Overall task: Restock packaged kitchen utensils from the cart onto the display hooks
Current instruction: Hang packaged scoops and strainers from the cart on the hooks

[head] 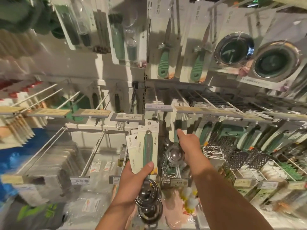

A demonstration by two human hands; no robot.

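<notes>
At the lower centre of the frame the person's left hand (136, 173) grips a fanned stack of cream-coloured cardboard-backed utensil packages (146, 146), thumb pressed across the front card, fingers curled behind. The front card carries a green-and-grey handled utensil, and shiny round steel scoop heads (148, 206) hang below the hand, overlapping one another.

Just right of centre, the right hand (189, 143) reaches up and forward toward the display, forefinger extended; its tip touches a hanging package with a dark green handle (178, 128) on the middle row. The other fingers are turned away from the camera, so it cannot be told whether they hold the package or merely rest beside it. A steel scoop head (175, 154) hangs just below and left of this hand.

A row of grey price-label strips (127, 117) runs across the middle of the frame, with white wire display hooks (94, 146) jutting out at the left, several of them bare. At the upper centre hang green-handled knives on white cards (164, 63); at the upper right, round steel sink strainers (275, 60). Flat metal graters (239, 156) hang at the right, and clear plastic-bagged goods (93, 166) lie at the lower left.
</notes>
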